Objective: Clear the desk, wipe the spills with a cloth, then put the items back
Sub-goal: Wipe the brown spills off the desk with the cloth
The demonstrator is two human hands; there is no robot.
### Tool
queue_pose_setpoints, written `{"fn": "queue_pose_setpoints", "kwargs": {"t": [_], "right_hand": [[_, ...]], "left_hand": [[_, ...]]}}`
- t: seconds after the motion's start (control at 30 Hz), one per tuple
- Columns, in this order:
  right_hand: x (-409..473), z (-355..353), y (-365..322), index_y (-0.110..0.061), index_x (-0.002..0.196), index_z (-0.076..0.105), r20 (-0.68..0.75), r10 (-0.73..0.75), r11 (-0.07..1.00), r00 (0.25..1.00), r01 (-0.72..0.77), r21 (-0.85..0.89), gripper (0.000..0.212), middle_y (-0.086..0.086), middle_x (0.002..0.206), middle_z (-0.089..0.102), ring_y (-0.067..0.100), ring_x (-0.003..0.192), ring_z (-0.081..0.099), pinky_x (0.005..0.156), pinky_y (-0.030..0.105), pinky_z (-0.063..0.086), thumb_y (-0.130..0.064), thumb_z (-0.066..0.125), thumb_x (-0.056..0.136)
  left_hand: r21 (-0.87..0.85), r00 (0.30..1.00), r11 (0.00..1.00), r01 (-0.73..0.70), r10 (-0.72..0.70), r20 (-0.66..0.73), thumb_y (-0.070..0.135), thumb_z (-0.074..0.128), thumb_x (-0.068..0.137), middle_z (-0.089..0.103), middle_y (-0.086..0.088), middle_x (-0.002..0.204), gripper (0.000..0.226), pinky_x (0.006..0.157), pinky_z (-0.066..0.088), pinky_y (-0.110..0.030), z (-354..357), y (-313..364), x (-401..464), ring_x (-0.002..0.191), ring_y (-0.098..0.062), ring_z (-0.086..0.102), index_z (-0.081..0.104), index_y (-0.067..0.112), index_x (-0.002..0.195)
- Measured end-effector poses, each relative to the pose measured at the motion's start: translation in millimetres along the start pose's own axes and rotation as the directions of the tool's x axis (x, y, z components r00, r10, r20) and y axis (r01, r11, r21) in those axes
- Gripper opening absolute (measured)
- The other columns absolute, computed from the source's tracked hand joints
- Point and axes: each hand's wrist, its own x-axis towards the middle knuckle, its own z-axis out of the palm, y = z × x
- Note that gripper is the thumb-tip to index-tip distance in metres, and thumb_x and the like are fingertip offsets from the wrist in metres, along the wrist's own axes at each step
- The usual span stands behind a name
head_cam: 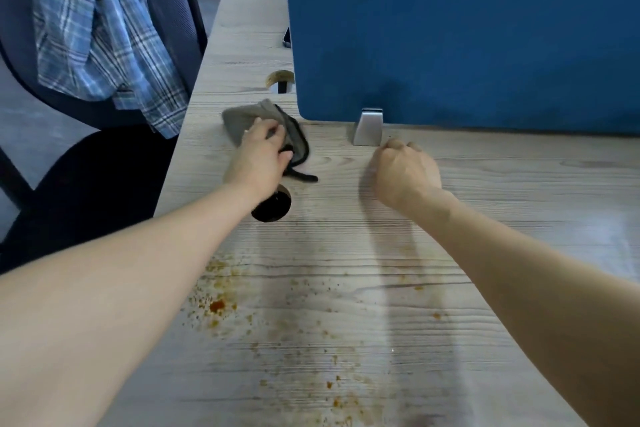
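A grey cloth (242, 116) with a black edge lies crumpled on the pale wood desk (485, 204), near the blue divider. My left hand (259, 152) lies on the cloth, and its fingers curl round the folds. My right hand (403, 170) hovers over the desk to the right of the cloth, its fingers curled into a fist with nothing in it. Orange-brown spill spots (218, 305) are scattered over the near part of the desk, between my forearms.
A blue divider panel (450, 28) on a metal foot (369, 126) stands along the back. Two round cable holes (272, 206) (280, 80) open in the desk at left. A dark chair (79, 184) with a plaid shirt (104, 28) stands beyond the left edge.
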Motion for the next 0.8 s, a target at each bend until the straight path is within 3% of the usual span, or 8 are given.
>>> {"fn": "queue_pose_setpoints", "kwargs": {"t": [0.17, 0.4, 0.53, 0.67, 0.8], "right_hand": [[-10.6, 0.3, -16.0, -0.006, 0.118, 0.054, 0.023, 0.005, 1.0, 1.0, -0.005, -0.008, 0.029, 0.009, 0.115, 0.058, 0.028, 0.109, 0.052, 0.071, 0.031, 0.039, -0.006, 0.044, 0.091], [-9.7, -3.9, -15.0, -0.007, 0.11, 0.056, 0.042, -0.055, 0.998, 0.998, 0.056, -0.033, 0.024, 0.012, 0.111, 0.06, 0.029, 0.1, 0.058, 0.071, 0.03, 0.04, -0.008, 0.044, 0.089], [-12.0, -6.2, -20.1, -0.002, 0.118, 0.052, 0.054, -0.07, 0.995, 0.996, 0.074, -0.072, 0.03, 0.015, 0.117, 0.057, 0.03, 0.106, 0.056, 0.083, 0.031, 0.043, -0.008, 0.04, 0.091], [-12.2, -7.5, -23.2, -0.001, 0.12, 0.05, 0.065, -0.06, 0.993, 0.996, 0.066, -0.101, 0.03, 0.016, 0.117, 0.058, 0.03, 0.106, 0.056, 0.085, 0.031, 0.043, -0.009, 0.039, 0.093], [-13.3, -8.5, -25.6, 0.0, 0.12, 0.05, 0.073, -0.058, 0.99, 0.996, 0.067, -0.121, 0.031, 0.017, 0.118, 0.057, 0.029, 0.106, 0.055, 0.086, 0.031, 0.042, -0.008, 0.038, 0.093]], "left_hand": [[0.004, 0.967, 0.972, -0.235, 0.233, 0.103, 0.025, 0.046, 0.098, 0.022, -0.008, 0.155, 0.053, 0.117, 0.01, -0.028, 2.1, -1.5, 3.0, 0.146, -0.023, 0.01, 0.031, 0.005, 0.146], [0.163, 0.989, 0.987, -0.003, -0.021, 0.149, 0.032, 0.032, 0.102, -0.01, -0.009, 0.159, 0.063, 0.118, -0.001, -0.041, 0.3, -4.4, 24.5, 0.146, -0.027, -0.012, 0.004, 0.005, 0.151], [0.15, 0.975, 0.983, -0.104, 0.071, 0.212, 0.03, 0.032, 0.102, -0.008, -0.007, 0.159, 0.061, 0.117, -0.003, -0.039, 1.2, 5.2, 35.9, 0.146, -0.025, -0.012, 0.005, 0.007, 0.151], [0.155, 0.956, 0.968, -0.198, 0.155, 0.25, 0.033, 0.032, 0.102, -0.01, -0.004, 0.159, 0.062, 0.117, -0.002, -0.036, -8.0, -15.5, 45.3, 0.146, -0.022, -0.012, 0.004, 0.01, 0.152], [0.186, 0.981, 0.982, 0.031, -0.066, 0.183, 0.034, 0.028, 0.102, -0.014, -0.006, 0.158, 0.062, 0.119, -0.004, -0.039, -19.7, -40.0, 54.5, 0.145, -0.024, -0.014, 0.0, 0.011, 0.152]]}}
